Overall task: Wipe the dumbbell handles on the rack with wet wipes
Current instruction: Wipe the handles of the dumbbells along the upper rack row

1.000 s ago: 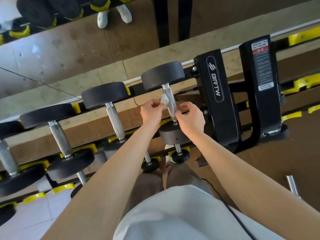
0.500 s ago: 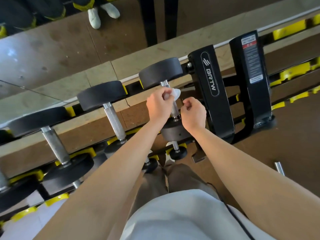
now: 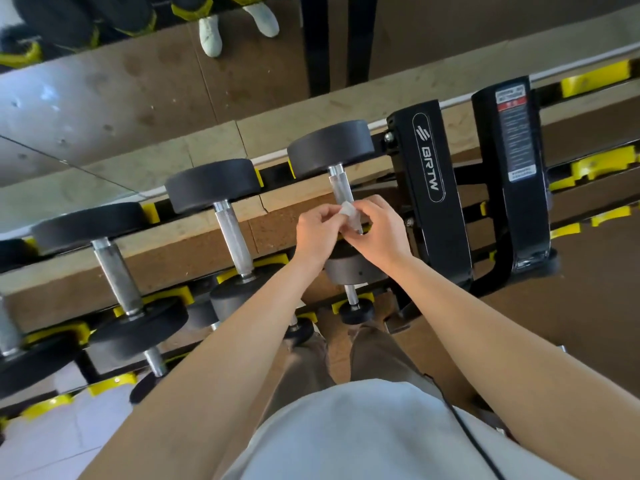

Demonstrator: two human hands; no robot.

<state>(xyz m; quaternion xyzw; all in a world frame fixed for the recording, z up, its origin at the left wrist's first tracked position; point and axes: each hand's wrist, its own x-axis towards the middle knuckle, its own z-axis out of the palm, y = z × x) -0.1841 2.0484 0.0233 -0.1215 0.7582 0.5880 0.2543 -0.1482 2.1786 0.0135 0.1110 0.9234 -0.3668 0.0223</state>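
Brown gym flooring runs under a long dumbbell rack set against a wall mirror, which reflects a pair of white shoes beyond the hands. Far to the left of the hands, a large dumbbell lies across the rack's yellow cradles, its black heads at either end of a metal bar. A second dumbbell lies just left of the left forearm, parallel to the first. The left hand is curled, thumb and fingertips pinching a small white wipe against the handle of the last dumbbell in the row. The wipe sits about midway along that handle, between the two hands, with bare metal showing beyond it up to the far black head. The right hand is directly beside the left, its fingers curled round the near part of the same handle; whether they also touch the wipe cannot be told. Below the hands, smaller dumbbells rest on a lower tier, and nearer the camera are a white shirt and a thin black cable. Just right of the right hand stands the rack's black upright marked BRTW, and further right a second upright carries a printed label.
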